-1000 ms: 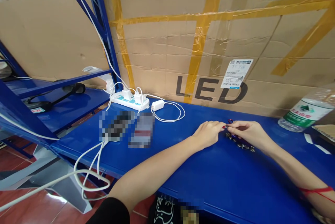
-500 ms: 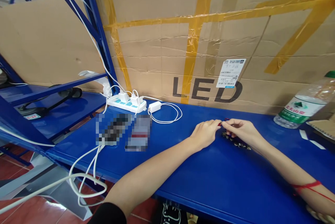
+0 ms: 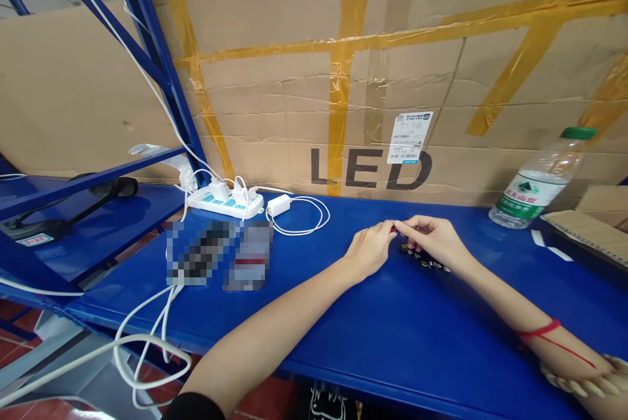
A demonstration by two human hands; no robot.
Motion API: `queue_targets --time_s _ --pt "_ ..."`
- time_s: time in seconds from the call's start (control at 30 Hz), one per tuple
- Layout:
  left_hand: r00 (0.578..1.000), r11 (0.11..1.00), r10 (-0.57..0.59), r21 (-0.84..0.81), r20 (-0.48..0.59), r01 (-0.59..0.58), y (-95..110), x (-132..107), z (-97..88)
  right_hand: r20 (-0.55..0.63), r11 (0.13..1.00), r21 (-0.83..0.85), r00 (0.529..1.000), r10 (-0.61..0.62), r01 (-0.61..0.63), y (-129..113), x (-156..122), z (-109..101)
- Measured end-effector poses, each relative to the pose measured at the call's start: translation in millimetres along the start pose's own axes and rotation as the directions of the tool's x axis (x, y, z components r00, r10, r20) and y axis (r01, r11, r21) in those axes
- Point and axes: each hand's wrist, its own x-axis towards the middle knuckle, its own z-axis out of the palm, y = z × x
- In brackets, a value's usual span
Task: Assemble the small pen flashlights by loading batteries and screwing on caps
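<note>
My left hand [image 3: 370, 251] is closed in a pinch above the blue tabletop [image 3: 373, 335], its fingertips meeting those of my right hand [image 3: 434, 240]. The right thumb and index finger are pressed together too. A small touch of red shows where the fingertips meet; what they hold is too small to make out. Just under my right hand, a row of small dark shiny beads [image 3: 432, 264] runs along the table, partly covered by the fingers. Whether it joins what is in the fingers is hidden. A red cord [image 3: 540, 330] circles my right wrist.
Behind the table stands a large taped cardboard box [image 3: 275, 106]. A water bottle [image 3: 532, 191] is at the right, near cardboard pieces [image 3: 583, 233]. To the left lie a power strip [image 3: 228, 203], a white adapter [image 3: 279, 205], cables and two blurred flat objects [image 3: 251, 256].
The view has turned slightly right, so everything sits further left and more of the bottle shows. Both hands stay pinched together above the table by the beads.
</note>
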Motion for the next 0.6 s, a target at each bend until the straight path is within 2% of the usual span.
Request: queue_targets --time_s 0.17,0.33,0.43,0.6 --pt "1.0 0.998 0.003 -0.057 -0.018 -0.004 -0.9 -0.2 -3.2 0.052 0.996 -0.088 0.998 -0.03 0.035 0.3 -0.2 -2.7" --pt "1.0 1.0 0.001 -0.022 -0.011 -0.001 -1.5 0.7 -2.5 0.056 0.969 -0.241 0.997 -0.045 0.057 6.8 1.2 -5.2" --pt "1.0 1.0 -0.011 0.011 0.012 0.011 -0.9 1.2 -1.0 0.051 0.928 -0.365 0.997 -0.064 0.079 8.4 0.9 -6.9" --pt "0.999 0.998 -0.021 0.067 0.038 0.019 0.3 1.8 0.2 0.02 0.812 -0.575 0.994 -0.111 0.102 2.3 -2.3 -9.9"
